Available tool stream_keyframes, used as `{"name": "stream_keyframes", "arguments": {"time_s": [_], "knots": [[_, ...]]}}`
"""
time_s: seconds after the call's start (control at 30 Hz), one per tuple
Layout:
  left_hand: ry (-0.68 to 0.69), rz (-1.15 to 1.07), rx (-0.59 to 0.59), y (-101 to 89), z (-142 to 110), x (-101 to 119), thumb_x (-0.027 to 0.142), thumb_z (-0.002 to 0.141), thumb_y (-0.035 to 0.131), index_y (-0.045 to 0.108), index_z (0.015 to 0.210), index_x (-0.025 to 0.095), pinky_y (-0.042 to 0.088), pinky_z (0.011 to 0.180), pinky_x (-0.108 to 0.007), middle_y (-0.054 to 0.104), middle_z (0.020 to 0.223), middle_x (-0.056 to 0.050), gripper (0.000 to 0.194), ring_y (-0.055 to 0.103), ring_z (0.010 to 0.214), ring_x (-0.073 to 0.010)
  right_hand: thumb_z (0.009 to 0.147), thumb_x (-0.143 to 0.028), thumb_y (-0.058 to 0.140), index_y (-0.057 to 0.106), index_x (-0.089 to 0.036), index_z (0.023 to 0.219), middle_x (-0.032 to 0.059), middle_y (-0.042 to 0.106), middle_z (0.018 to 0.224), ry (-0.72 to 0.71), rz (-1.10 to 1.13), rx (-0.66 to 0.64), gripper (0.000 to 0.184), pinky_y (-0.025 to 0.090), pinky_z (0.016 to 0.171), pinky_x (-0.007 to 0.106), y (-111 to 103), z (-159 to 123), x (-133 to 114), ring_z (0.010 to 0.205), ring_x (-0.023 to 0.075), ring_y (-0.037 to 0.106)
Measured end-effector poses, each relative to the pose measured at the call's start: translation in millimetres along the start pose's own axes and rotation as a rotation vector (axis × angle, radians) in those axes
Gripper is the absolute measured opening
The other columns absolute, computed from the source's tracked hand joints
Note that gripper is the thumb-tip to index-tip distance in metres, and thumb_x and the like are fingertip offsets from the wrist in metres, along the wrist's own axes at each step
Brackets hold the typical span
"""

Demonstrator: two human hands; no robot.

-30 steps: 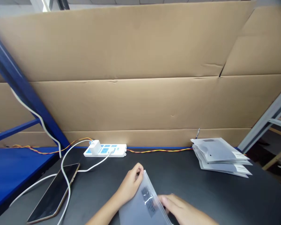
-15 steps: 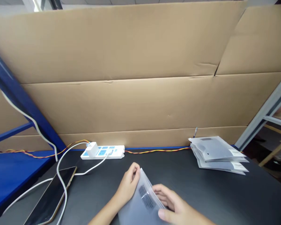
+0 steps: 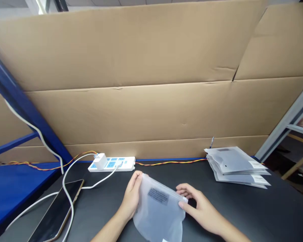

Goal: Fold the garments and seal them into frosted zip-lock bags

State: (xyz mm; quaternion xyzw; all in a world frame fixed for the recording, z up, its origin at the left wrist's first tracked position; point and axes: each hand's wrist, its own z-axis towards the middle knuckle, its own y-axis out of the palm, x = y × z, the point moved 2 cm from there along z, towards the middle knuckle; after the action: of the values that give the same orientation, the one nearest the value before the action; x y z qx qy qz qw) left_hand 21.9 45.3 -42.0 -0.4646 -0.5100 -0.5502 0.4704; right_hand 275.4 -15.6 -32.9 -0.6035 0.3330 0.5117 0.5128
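Note:
A frosted, translucent plastic zip bag [image 3: 160, 213] with a block of dark print near its top edge is held over the black table, a white label patch showing low on it. My left hand [image 3: 133, 191] pinches its upper left corner, fingers closed. At the upper right corner, my right hand [image 3: 194, 205] has its thumb on the front of the bag and its fingers curled at the edge behind. Whether anything lies inside the bag cannot be made out.
Several similar frosted bags [image 3: 236, 164] are stacked at the back right, a pen [image 3: 211, 142] behind them. At the left, a dark phone [image 3: 57, 213] lies under a white cable. A white power strip [image 3: 126, 163] stands before the cardboard wall [image 3: 151, 114].
The bag has turned to face me more squarely and spread wider. My left hand moved slightly left; my right hand moved up and right to the bag's upper right corner.

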Motion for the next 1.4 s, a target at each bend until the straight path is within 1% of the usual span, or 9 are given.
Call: {"name": "stream_keyframes", "arguments": {"time_s": [0.1,0.23,0.33,0.4,0.53,0.77,0.97,1.27,1.4], "knots": [[-0.088,-0.111,-0.153,-0.4,1,8,0.052,0.092,0.054,0.043,0.081,0.022,0.047,0.060,-0.025,0.060,0.081,-0.001,0.034,0.058,0.066,-0.0153,0.092,-0.042,0.062,0.064,-0.020,0.101,-0.0002,0.061,0.078,0.050,0.172,-0.094,0.024,0.049,0.071,0.031,-10,4,5,0.071,0.0173,0.060],[-0.333,-0.119,-0.594,5.7,-5,9,0.066,0.093,0.041,0.050,0.084,0.020,0.047,0.049,-0.026,0.066,0.080,-0.005,0.048,0.065,0.056,-0.0175,0.091,-0.042,0.065,0.065,-0.020,0.096,-0.0010,0.058,0.079,0.030,0.224,-0.050,0.023,0.045,0.069,0.027,-10,3,6,0.073,0.0148,0.055],[-0.304,0.095,-0.729,14.3,-15,8,0.055,0.090,0.060,0.059,0.096,0.018,0.051,0.055,-0.026,0.066,0.093,-0.007,0.038,0.068,0.065,-0.0173,0.090,-0.040,0.067,0.066,-0.021,0.097,-0.0006,0.059,0.082,0.006,0.213,-0.068,0.021,0.045,0.075,0.028,1,0,4,0.078,0.0155,0.055],[-0.244,0.271,-0.786,22.8,-24,9,0.045,0.087,0.066,0.064,0.101,0.017,0.049,0.059,-0.024,0.065,0.087,-0.004,0.031,0.063,0.067,-0.0143,0.090,-0.040,0.067,0.066,-0.022,0.099,-0.0001,0.061,0.083,-0.007,0.229,-0.073,0.020,0.046,0.077,0.028,12,-1,3,0.080,0.0163,0.056],[-0.096,0.520,-0.801,37.0,-38,14,0.033,0.088,0.064,0.067,0.083,0.016,0.038,0.059,-0.019,0.054,0.066,0.004,0.017,0.048,0.060,-0.0100,0.090,-0.041,0.066,0.064,-0.021,0.096,0.0009,0.061,0.083,-0.028,0.265,-0.047,0.021,0.047,0.074,0.029,27,-2,2,0.078,0.0168,0.058],[-0.108,0.470,-0.686,44.8,-41,11,0.046,0.100,0.042,0.059,0.085,0.017,0.039,0.062,-0.021,0.052,0.072,0.003,0.037,0.049,0.064,-0.0119,0.093,-0.039,0.062,0.059,-0.022,0.098,-0.0020,0.057,0.078,-0.036,0.252,-0.045,0.018,0.043,0.066,0.025,34,-1,4,0.070,0.0138,0.053],[-0.002,0.597,-0.709,51.1,-42,19,0.040,0.097,0.050,0.059,0.078,0.018,0.034,0.062,-0.020,0.049,0.070,0.005,0.031,0.043,0.067,-0.0116,0.097,-0.039,0.056,0.050,-0.023,0.095,-0.0027,0.054,0.080,-0.090,0.227,-0.034,0.017,0.041,0.069,0.026,37,-3,0,0.073,0.0138,0.050],[-0.134,0.700,-0.847,5.8,-15,27,0.037,0.091,0.055,0.060,0.075,0.018,0.037,0.057,-0.018,0.054,0.064,0.005,0.025,0.053,0.060,-0.0109,0.092,-0.047,0.060,0.042,-0.025,0.086,-0.0058,0.043,0.075,-0.119,0.211,0.345,0.029,0.035,0.061,0.023,-33,21,34,0.066,0.0130,0.042],[-0.143,0.724,-0.818,-9.0,-7,26,0.034,0.091,0.053,0.059,0.076,0.019,0.044,0.060,-0.020,0.061,0.070,0.003,0.023,0.060,0.063,-0.0127,0.091,-0.046,0.061,0.044,-0.025,0.087,-0.0056,0.044,0.074,-0.129,0.195,0.381,0.027,0.036,0.058,0.023,-43,22,44,0.063,0.0128,0.043]]}}
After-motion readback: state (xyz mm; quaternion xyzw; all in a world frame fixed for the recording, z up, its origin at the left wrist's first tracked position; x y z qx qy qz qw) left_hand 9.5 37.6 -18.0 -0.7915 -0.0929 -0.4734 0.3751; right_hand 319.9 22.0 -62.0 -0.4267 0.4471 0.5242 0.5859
